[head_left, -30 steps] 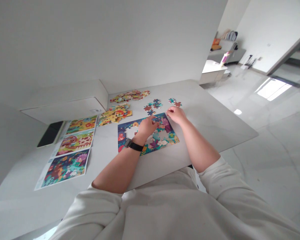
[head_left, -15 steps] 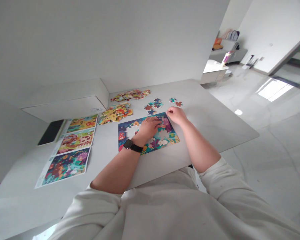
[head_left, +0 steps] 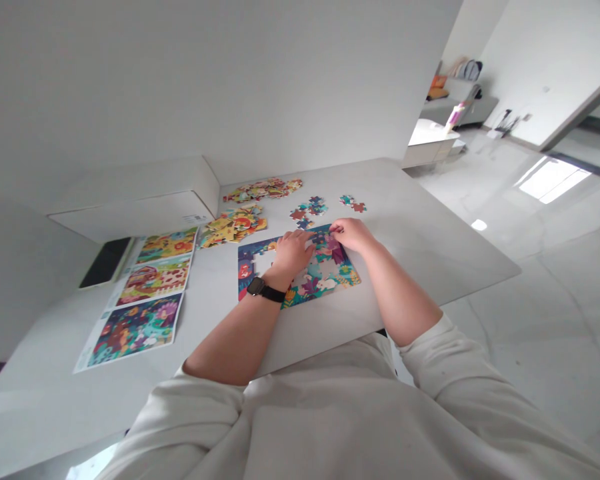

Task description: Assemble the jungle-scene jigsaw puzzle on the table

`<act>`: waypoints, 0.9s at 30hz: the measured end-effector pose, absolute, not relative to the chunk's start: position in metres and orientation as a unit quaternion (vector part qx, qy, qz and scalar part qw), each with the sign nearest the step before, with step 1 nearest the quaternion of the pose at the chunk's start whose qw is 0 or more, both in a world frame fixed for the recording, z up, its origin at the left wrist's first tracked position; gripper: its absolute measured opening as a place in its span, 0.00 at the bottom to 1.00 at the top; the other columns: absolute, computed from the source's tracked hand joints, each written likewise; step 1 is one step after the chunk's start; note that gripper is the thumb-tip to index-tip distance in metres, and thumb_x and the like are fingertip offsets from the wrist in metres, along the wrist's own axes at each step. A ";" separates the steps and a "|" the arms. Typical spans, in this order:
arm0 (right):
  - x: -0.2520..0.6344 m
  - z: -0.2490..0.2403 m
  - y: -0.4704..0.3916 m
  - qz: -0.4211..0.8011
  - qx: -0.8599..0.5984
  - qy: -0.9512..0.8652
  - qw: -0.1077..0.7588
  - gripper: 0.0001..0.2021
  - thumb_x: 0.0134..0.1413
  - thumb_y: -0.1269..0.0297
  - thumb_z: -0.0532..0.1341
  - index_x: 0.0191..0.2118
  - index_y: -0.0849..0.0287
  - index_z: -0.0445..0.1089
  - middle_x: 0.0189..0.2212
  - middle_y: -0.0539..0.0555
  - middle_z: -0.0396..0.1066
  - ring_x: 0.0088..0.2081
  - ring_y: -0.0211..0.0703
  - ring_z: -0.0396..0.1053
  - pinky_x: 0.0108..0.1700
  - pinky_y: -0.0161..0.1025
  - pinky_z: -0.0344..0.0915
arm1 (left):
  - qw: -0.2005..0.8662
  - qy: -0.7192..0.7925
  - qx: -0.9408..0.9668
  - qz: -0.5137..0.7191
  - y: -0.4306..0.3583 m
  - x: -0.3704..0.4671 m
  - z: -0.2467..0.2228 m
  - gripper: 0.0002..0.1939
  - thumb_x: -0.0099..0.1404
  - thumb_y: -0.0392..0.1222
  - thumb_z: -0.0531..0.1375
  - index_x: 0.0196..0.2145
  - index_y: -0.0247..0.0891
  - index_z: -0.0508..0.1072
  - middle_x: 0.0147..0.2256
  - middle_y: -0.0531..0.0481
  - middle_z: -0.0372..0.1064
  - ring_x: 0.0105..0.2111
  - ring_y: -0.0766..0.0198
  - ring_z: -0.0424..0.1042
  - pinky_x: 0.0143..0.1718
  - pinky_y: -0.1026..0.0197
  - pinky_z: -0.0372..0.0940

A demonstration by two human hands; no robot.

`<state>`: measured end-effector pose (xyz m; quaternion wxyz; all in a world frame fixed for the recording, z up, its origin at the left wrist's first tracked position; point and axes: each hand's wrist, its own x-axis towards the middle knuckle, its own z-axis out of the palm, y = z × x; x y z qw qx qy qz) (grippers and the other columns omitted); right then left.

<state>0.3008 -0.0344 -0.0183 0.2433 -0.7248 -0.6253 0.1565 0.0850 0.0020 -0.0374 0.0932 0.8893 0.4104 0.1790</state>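
Puzzle (head_left: 325, 283) gapped; left fingers (head_left: 296, 235) spread, right fingers (head_left: 337, 227): grip unclear; white box (head_left: 150, 208), contents hidden.

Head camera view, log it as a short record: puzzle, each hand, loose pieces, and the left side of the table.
Puzzle: partly filled, gaps showing, on pale table
Left hand: over the puzzle, back up; watch on wrist
Right hand: curled at the puzzle's far right corner; cannot tell if holding anything
Loose pieces: yellow pile, red-and-yellow pile behind it, blue-and-brown cluster, smaller group
Left side: sheet with three pictures, dark-screened device, white box
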 end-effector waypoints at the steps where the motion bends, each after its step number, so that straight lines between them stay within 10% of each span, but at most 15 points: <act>1: 0.300 -0.019 -0.034 0.158 -0.718 -0.638 0.231 0.12 0.62 0.69 0.68 0.49 0.52 0.84 0.44 0.55 0.83 0.45 0.48 0.78 0.50 0.39 0.69 | 0.085 0.429 0.882 0.178 0.001 0.085 -0.037 0.22 0.72 0.45 0.60 0.62 0.42 0.78 0.59 0.39 0.76 0.59 0.44 0.72 0.64 0.45 0.63; 12: 0.290 -0.025 -0.035 0.118 -0.696 -0.696 0.132 0.17 0.64 0.64 0.67 0.56 0.51 0.83 0.51 0.61 0.76 0.48 0.50 0.76 0.52 0.40 0.69 | 0.075 0.444 0.881 0.145 -0.002 0.086 -0.036 0.19 0.71 0.51 0.63 0.56 0.46 0.81 0.58 0.39 0.74 0.59 0.38 0.69 0.61 0.41 0.63; 27: 0.287 -0.018 -0.038 0.178 -0.664 -0.690 0.227 0.12 0.56 0.73 0.68 0.45 0.56 0.80 0.44 0.56 0.80 0.45 0.46 0.76 0.50 0.38 0.69 | 0.119 0.426 0.874 0.201 -0.001 0.083 -0.035 0.17 0.65 0.45 0.69 0.50 0.40 0.77 0.52 0.39 0.77 0.55 0.42 0.73 0.59 0.45 0.66</act>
